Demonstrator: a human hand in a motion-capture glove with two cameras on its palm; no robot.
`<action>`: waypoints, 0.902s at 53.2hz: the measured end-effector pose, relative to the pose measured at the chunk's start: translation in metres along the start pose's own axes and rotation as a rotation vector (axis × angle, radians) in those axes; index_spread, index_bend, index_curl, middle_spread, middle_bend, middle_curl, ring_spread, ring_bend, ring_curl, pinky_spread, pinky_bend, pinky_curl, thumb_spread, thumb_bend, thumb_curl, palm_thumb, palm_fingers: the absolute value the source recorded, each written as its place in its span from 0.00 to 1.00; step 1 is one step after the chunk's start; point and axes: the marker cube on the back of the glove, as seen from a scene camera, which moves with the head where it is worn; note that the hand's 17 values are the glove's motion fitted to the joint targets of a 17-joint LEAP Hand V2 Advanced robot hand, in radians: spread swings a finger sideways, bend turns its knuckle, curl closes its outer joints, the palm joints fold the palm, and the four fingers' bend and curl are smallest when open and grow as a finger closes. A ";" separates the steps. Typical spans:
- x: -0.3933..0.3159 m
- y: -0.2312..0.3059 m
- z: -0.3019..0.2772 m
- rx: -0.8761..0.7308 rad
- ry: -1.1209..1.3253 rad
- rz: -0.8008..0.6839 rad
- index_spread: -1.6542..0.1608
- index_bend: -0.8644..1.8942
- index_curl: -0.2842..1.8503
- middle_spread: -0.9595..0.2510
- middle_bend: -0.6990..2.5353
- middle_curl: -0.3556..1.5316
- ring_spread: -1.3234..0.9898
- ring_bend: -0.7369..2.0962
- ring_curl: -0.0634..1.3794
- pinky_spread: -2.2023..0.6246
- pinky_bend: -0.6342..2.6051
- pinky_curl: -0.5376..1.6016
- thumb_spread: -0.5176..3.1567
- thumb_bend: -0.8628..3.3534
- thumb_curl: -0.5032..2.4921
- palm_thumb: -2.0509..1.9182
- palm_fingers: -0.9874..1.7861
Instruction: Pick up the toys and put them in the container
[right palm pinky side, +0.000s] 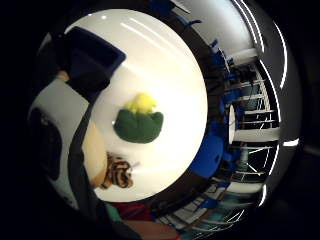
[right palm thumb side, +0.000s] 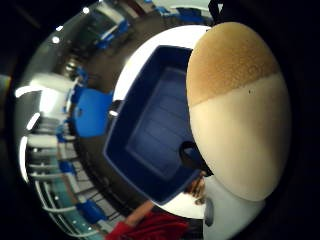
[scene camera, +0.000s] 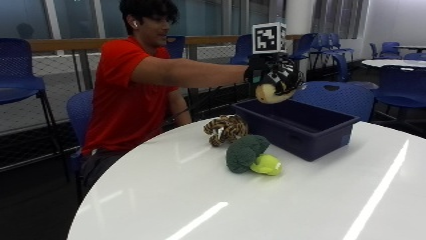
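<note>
Tan-and-cream egg-shaped toy (scene camera: 269, 93) sat gripped in gloved right hand (scene camera: 274, 74), fingers curled round it. Hand hovered above near end of blue bin (scene camera: 313, 135), toy hanging over bin's rim, open cavity straight below and slightly beyond. From palm, bin's bare floor (right palm thumb side: 155, 130) lay beside toy's rounded body (right palm thumb side: 235, 110). Striped plush (scene camera: 225, 129) and green-yellow plush (scene camera: 253, 155) waited on white bench (scene camera: 200, 200), just beside bin. Likely next: lower, let go.
</note>
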 end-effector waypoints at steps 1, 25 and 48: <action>-0.007 -0.002 -0.002 0.000 -0.018 -0.025 0.66 0.39 0.28 0.37 0.41 0.59 0.36 0.64 0.42 0.63 0.52 0.46 0.28 0.22 0.48 0.69 0.68; -0.080 -0.018 0.000 -0.154 -0.093 0.011 0.64 0.38 0.35 0.35 0.36 0.64 0.35 0.59 0.43 0.65 0.51 0.45 0.32 0.20 0.49 0.68 0.55; -0.005 0.043 0.026 -0.129 -0.161 -0.030 0.73 0.35 0.28 0.71 0.25 0.45 0.55 0.34 0.27 0.80 0.47 0.41 0.43 0.19 0.33 0.50 0.27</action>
